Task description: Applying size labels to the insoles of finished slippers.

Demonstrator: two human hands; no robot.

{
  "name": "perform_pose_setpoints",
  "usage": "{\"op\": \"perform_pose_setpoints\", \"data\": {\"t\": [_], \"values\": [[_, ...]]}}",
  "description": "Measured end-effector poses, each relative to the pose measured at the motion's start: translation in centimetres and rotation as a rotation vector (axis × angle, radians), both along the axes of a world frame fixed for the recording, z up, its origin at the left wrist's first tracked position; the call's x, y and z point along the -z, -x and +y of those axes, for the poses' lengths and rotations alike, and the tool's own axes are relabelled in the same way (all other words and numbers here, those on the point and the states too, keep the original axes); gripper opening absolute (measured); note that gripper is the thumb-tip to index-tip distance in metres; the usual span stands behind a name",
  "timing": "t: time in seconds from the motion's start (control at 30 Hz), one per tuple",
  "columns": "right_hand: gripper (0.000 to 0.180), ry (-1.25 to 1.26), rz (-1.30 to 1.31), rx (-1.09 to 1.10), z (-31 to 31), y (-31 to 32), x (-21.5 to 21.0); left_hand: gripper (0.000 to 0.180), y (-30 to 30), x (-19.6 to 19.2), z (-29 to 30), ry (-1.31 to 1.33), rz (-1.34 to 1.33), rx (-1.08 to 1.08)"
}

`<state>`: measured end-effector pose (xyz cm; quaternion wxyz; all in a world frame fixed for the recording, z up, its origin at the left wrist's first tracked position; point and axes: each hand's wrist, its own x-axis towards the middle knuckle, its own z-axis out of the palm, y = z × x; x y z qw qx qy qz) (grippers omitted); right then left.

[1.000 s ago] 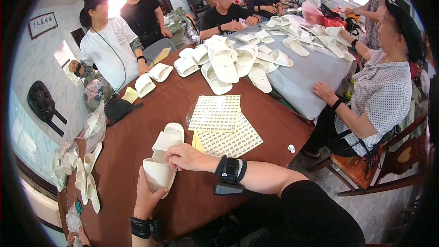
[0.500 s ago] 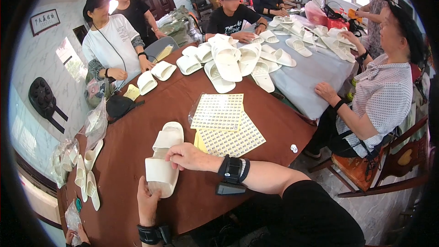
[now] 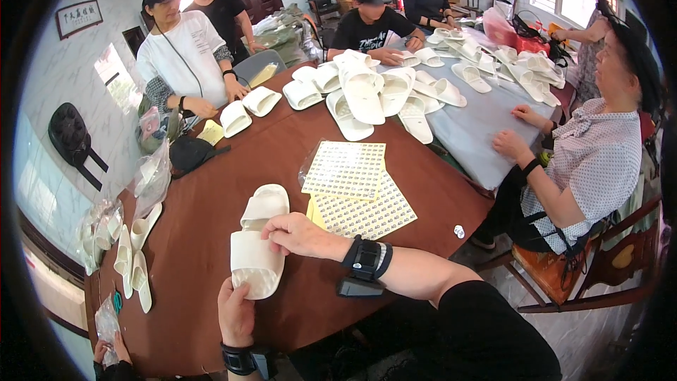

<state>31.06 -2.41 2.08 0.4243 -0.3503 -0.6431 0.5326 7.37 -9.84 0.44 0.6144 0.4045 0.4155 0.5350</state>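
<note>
White slipper between both hands, touching each

White slide slipper: broad strap, sole down on the brown round table, heel toward the near edge, apparently touching a second matching slipper lying just beyond it.

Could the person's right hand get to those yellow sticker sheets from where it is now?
Probably yes. The right hand rests on the near white slipper, and the sticker sheets lie just beyond it on the table, with nothing between.
</note>
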Motion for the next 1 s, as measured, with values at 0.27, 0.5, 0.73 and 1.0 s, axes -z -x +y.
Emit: {"op": "perform_pose_setpoints", "data": {"t": [0.27,0.5,0.73,1.0], "values": [[0.021,-0.02,0.043,0.021,0.1,-0.1,0.3,0.034,-0.8,-0.1,-0.1,0.097,-0.192,-0.108],[0.03,-0.16,0.042,0.286,1.4,0.3,2.2,0.037,0.3,-0.8,-1.0,-0.028,-0.152,-0.183],[0.056,0.147,0.313,0.262,0.8,-0.3,0.3,0.037,-0.5,-2.7,-3.1,-0.084,-0.084,-0.184],[0.057,0.25,0.451,0.407,2.4,-0.5,1.8,0.033,-0.5,-2.1,-3.7,-0.071,-0.139,-0.217]]}}
